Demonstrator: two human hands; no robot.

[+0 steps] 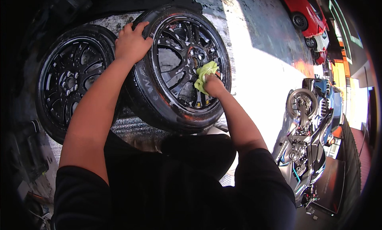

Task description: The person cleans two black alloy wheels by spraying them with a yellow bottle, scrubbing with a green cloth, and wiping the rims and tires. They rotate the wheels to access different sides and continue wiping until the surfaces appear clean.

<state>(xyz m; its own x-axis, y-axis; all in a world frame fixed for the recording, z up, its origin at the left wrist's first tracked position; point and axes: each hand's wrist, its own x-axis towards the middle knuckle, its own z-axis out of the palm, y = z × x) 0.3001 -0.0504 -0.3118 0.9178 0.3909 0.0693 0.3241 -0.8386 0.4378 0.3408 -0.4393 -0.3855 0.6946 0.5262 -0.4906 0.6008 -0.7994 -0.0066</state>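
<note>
Wet concrete floor (254, 43) carried the upright black wheel (181, 67), left hand (131, 43) gripping its tyre top, right hand (213, 84) clutching a green cloth (205, 73) against the spokes.

second black wheel (69, 80), motorcycle (306, 138), red car (302, 11)

Single view, head-mounted fisheye, looking steeply down and forward over the person's own torso and both forearms, which enter from the lower edge. Close range: the near wheel (181, 67) fills the upper centre, a second wheel (71, 80) sits just left of it. Wide field bends edges near the rim; the motorcycle (306, 138) at right and the red car (302, 11) at top right appear curved and small. Dark vignette rings the frame.
</note>
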